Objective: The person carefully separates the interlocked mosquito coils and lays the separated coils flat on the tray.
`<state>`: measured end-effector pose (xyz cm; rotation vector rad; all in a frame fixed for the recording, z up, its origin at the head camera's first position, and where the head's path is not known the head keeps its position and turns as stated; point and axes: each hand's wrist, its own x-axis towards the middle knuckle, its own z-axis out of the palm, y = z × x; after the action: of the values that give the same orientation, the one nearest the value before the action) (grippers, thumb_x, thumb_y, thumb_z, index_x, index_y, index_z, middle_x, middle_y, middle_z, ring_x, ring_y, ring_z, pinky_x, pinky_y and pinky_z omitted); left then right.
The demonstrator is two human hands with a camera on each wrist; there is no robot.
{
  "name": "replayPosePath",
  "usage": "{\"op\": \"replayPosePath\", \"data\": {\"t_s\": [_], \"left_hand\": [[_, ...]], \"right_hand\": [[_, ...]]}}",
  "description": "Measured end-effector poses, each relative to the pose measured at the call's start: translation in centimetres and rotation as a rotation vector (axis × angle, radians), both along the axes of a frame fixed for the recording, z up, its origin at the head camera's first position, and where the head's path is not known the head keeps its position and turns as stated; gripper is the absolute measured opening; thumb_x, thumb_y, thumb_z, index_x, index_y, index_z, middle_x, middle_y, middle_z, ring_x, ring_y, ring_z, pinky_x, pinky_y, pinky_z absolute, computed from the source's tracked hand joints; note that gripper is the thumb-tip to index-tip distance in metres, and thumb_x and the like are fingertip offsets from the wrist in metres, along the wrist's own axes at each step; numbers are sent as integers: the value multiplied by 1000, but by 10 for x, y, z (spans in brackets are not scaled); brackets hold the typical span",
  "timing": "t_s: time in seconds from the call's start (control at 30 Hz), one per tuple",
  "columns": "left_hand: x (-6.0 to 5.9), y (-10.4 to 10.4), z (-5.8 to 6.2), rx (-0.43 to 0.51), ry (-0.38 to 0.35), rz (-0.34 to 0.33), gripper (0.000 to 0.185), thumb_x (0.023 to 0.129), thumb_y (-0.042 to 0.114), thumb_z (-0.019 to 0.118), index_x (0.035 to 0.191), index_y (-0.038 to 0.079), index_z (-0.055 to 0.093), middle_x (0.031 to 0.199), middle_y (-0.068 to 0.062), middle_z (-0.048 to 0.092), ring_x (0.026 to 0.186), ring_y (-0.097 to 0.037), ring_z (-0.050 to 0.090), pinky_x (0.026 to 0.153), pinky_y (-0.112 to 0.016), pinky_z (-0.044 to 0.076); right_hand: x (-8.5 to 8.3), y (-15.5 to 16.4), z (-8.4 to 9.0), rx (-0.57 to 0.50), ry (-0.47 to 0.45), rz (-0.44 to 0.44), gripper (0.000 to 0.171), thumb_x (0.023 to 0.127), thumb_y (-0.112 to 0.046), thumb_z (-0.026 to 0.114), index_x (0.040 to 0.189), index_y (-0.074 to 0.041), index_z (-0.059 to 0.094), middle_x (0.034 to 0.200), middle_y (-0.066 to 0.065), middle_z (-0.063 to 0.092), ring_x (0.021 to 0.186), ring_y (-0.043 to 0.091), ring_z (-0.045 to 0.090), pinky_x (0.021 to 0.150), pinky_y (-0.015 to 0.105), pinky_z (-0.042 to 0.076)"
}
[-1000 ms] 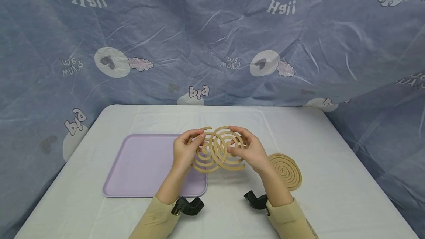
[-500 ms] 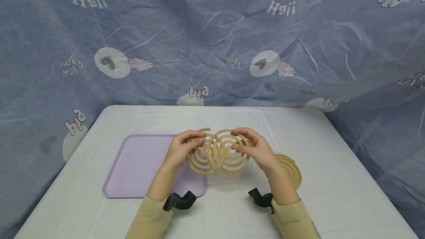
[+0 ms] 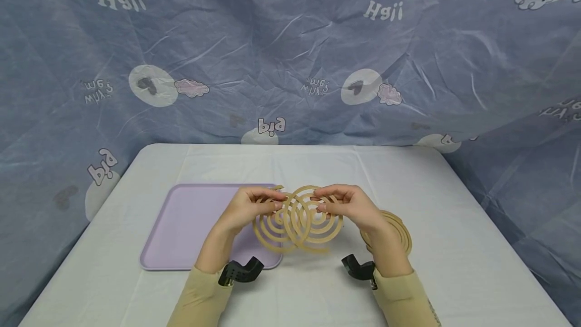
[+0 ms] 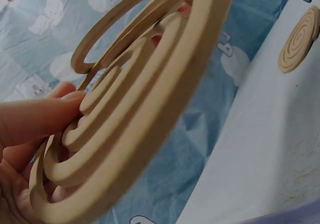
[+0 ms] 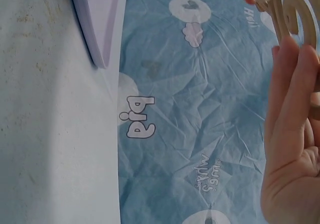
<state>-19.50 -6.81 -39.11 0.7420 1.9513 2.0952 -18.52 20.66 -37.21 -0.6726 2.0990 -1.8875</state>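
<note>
Above the table, both hands' fingers pinching interlocked coils, grip hidden from right wrist view

A lilac rectangular plastic tray with rounded corners lies flat on the left half of the white-covered desk, in the lower left-centre of the head view. To the right of centre a tan flat spiral coil lies on the desk cloth, well apart from the tray. Behind and around the desk, filling the upper frame, hangs a crumpled blue-grey fabric backdrop printed with white circles, pink clouds and cartoon lettering.
</note>
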Motion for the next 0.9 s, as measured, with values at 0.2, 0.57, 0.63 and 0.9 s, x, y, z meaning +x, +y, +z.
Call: {"op": "replayPosePath", "data": {"t_s": [0.2,0.57,0.63,0.9], "left_hand": [[1,10,2,117,6,131,23,82,-5,68,102,-15,64,98,-11,70,76,-12,63,64,-20,53],[7,32,1,290,121,381,17,78,-15,66,94,-18,65,95,-21,68,111,-22,58,80,-25,52],[7,35,2,300,127,409,17,78,-15,65,94,-18,65,95,-23,68,108,-23,60,79,-25,53],[9,36,4,289,118,423,16,78,-15,65,94,-17,65,95,-22,68,100,-20,63,74,-21,54]], "right_hand": [[1,-8,0,-142,51,-87,28,85,2,66,112,-6,68,105,3,69,83,15,67,62,25,53],[3,-22,-1,-268,90,-282,28,82,7,66,110,2,67,100,-1,70,89,13,66,61,25,55],[3,-24,-1,-296,97,-303,28,82,8,66,108,-1,69,101,0,70,90,13,66,60,25,55],[4,-24,0,-274,92,-333,27,82,5,67,109,1,68,101,1,70,88,14,67,60,26,55]]}}
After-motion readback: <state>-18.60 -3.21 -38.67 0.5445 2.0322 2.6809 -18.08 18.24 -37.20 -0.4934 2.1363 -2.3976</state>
